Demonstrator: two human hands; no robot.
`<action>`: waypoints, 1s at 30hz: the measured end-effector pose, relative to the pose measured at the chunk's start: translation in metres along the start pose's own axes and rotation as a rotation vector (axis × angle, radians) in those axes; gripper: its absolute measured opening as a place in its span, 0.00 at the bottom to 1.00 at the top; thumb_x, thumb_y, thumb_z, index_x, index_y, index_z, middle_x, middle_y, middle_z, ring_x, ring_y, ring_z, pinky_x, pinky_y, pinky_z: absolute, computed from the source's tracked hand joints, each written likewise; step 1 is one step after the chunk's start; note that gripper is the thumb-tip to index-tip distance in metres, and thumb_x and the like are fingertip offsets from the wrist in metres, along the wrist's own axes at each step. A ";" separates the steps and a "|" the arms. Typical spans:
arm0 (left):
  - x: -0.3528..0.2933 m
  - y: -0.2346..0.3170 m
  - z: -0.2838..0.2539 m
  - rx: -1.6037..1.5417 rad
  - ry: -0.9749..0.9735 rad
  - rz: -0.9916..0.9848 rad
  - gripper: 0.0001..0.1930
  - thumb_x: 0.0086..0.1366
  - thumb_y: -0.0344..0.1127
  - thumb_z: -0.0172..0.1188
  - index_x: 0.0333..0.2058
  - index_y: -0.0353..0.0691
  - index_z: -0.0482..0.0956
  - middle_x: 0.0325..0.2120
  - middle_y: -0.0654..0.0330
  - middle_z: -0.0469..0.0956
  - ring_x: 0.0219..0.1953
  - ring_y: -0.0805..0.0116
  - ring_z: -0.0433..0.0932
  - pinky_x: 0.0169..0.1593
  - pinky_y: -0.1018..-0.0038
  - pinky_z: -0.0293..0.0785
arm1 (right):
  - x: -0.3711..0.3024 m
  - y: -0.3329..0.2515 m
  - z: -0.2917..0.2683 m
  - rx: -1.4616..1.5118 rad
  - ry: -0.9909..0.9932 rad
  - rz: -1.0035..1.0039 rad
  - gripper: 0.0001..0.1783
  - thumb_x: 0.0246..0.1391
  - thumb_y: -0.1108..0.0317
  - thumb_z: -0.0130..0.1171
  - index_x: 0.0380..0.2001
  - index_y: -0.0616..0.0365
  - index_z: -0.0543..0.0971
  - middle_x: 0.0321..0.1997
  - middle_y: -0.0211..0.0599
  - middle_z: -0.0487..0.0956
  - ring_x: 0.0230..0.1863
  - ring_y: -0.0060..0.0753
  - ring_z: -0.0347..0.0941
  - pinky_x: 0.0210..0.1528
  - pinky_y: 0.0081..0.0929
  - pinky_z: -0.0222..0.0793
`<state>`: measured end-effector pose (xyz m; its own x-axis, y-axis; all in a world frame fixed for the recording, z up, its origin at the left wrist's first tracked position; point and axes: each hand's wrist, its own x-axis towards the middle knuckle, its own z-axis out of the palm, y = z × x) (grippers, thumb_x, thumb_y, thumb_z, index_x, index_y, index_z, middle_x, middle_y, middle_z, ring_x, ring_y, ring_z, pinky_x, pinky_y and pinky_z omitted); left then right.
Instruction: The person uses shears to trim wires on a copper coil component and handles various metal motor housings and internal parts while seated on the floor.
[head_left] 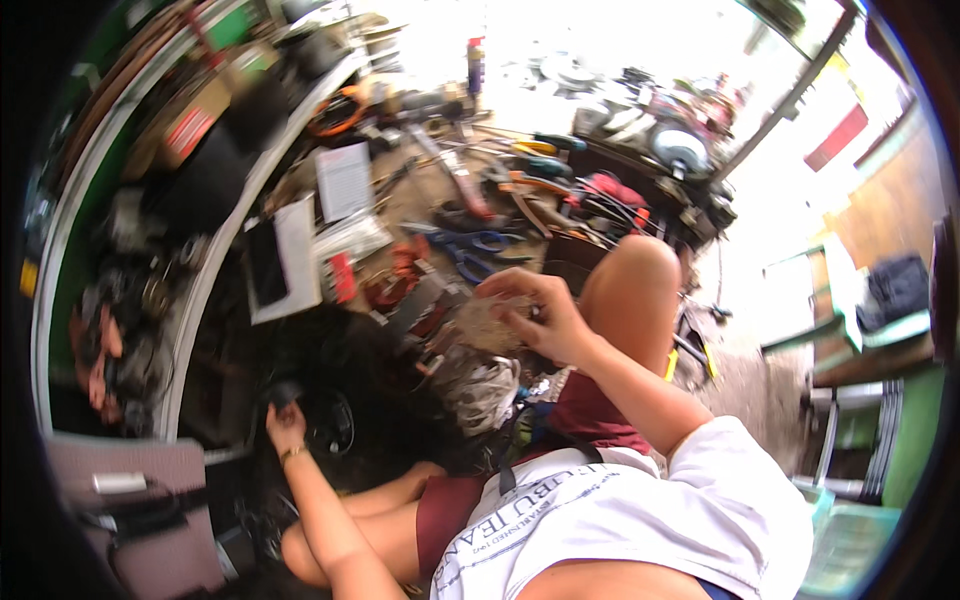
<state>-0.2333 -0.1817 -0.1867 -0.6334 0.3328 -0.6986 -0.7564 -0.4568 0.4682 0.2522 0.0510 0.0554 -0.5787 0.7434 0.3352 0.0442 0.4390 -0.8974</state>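
Note:
Low on the left, above the dark floor, my left hand (287, 422) has its fingers closed round a small dark rounded object (286, 391). Its exact kind is too dim and blurred to tell. My right hand (545, 312), in front of my raised right knee, pinches a see-through, crumpled plastic bag (493, 326) between thumb and fingers. Whether the bag has anything in it I cannot make out. Just below it lies a whitish bundle of rags or plastic (482, 392). Beyond my right hand are blue-handled pliers (474, 250) on the cluttered worktop.
A phone (266, 262) lies on papers at the worktop's left, near a printed white card (344, 182). Several hand tools crowd the middle and back. Shelves with parts (150, 270) line the left side. A green-framed chair (835, 300) stands right, a pinkish box (135, 480) lower left.

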 end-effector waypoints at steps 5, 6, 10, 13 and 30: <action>-0.037 -0.039 0.034 -0.041 0.007 -0.045 0.06 0.54 0.28 0.62 0.26 0.34 0.75 0.19 0.58 0.74 0.27 0.64 0.74 0.42 0.69 0.74 | -0.034 -0.024 -0.051 0.057 0.173 0.019 0.15 0.45 0.79 0.53 0.39 0.63 0.75 0.39 0.38 0.78 0.40 0.25 0.75 0.42 0.23 0.69; -0.032 -0.030 0.025 -0.027 -0.023 -0.030 0.06 0.55 0.29 0.63 0.26 0.34 0.74 0.21 0.58 0.74 0.28 0.64 0.74 0.43 0.69 0.73 | -0.038 -0.031 -0.060 0.053 0.222 -0.022 0.15 0.44 0.80 0.52 0.39 0.64 0.75 0.38 0.38 0.78 0.39 0.24 0.75 0.41 0.22 0.70; -0.007 -0.006 0.001 -0.011 -0.060 0.022 0.09 0.55 0.31 0.63 0.30 0.33 0.74 0.25 0.56 0.76 0.32 0.63 0.75 0.44 0.68 0.73 | -0.054 -0.043 -0.125 -0.041 0.559 -0.160 0.12 0.48 0.80 0.50 0.39 0.64 0.75 0.39 0.38 0.79 0.39 0.24 0.75 0.40 0.22 0.70; -0.021 -0.008 -0.005 0.020 -0.120 0.013 0.12 0.55 0.32 0.63 0.34 0.31 0.74 0.27 0.55 0.77 0.33 0.62 0.76 0.43 0.69 0.74 | -0.082 -0.034 -0.167 0.143 0.878 0.056 0.11 0.54 0.72 0.51 0.41 0.62 0.73 0.39 0.41 0.78 0.37 0.29 0.76 0.40 0.24 0.71; -0.087 -0.048 0.011 0.253 -0.426 -0.212 0.12 0.60 0.32 0.55 0.40 0.31 0.75 0.37 0.52 0.79 0.39 0.59 0.77 0.46 0.67 0.75 | -0.009 -0.048 -0.127 0.289 0.352 0.105 0.11 0.54 0.72 0.54 0.41 0.61 0.72 0.38 0.38 0.78 0.36 0.25 0.76 0.36 0.22 0.72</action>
<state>-0.1439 -0.1796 -0.1418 -0.4333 0.7253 -0.5349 -0.8571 -0.1483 0.4933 0.3588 0.0876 0.1319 -0.2691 0.9243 0.2706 -0.1696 0.2311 -0.9580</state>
